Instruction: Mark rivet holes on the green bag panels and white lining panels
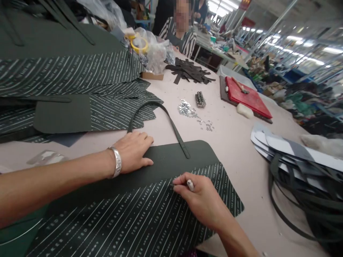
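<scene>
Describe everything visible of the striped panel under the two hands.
The panel is dark green and flat, resembling coated fabric. Its plain upper band has a rounded right corner; the lower part bears slanting white stripes and "TED BAKER" lettering. One end of a curved strap lies on the band. The left hand rests on that band; the right hand, holding a pale tool, is at its lower edge. The panel lies on the table, running out of frame.

A wide table with pale pinkish-beige top (232,151) carries, at its near side, one flat dark green panel with white-striped, lettered part (136,203). Similar dark green panels (104,73) lie piled at the left; farther are small silvery metal pieces (185,109) and heaped flat black strips (190,71).
</scene>
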The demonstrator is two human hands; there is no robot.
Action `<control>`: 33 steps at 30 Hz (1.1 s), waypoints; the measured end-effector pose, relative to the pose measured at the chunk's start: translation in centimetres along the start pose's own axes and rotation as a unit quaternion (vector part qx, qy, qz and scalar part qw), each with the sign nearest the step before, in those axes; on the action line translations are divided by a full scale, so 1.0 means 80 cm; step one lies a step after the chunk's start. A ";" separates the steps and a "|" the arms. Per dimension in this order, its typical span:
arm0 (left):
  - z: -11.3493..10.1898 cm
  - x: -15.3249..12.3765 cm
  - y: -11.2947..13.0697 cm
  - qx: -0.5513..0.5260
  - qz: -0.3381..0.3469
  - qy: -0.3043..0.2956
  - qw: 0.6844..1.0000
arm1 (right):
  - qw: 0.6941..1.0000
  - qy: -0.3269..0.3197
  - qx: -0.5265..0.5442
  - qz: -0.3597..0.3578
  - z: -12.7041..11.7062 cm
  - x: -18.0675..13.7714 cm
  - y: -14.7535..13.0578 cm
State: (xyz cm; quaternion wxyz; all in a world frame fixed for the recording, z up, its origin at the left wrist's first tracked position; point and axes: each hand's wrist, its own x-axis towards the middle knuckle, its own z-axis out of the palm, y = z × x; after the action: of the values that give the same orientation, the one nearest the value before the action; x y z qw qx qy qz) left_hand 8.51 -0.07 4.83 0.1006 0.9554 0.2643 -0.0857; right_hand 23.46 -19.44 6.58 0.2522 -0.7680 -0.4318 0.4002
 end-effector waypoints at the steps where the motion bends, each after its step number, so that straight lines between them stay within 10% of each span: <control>1: -0.001 0.006 0.001 0.003 0.004 -0.011 1.000 | 1.000 -0.009 -0.003 -0.005 0.002 0.008 -0.001; 13: -0.031 0.057 -0.007 -0.095 -0.019 -0.191 0.977 | 0.997 -0.070 -0.030 -0.005 0.011 0.038 0.000; 21: -0.024 0.077 -0.020 -0.506 -0.008 -0.517 0.691 | 0.996 -0.065 -0.045 -0.032 0.016 0.036 0.004; 33: 0.008 0.083 -0.018 -0.547 -0.062 -0.572 0.608 | 0.992 -0.066 -0.093 -0.062 0.017 0.037 0.006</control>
State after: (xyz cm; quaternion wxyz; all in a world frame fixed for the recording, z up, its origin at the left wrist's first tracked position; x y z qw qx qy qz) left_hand 13.34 4.24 2.57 0.7299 0.4604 0.2088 -0.4601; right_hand 23.46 -17.06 4.25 0.1752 -0.7314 -0.5299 0.3919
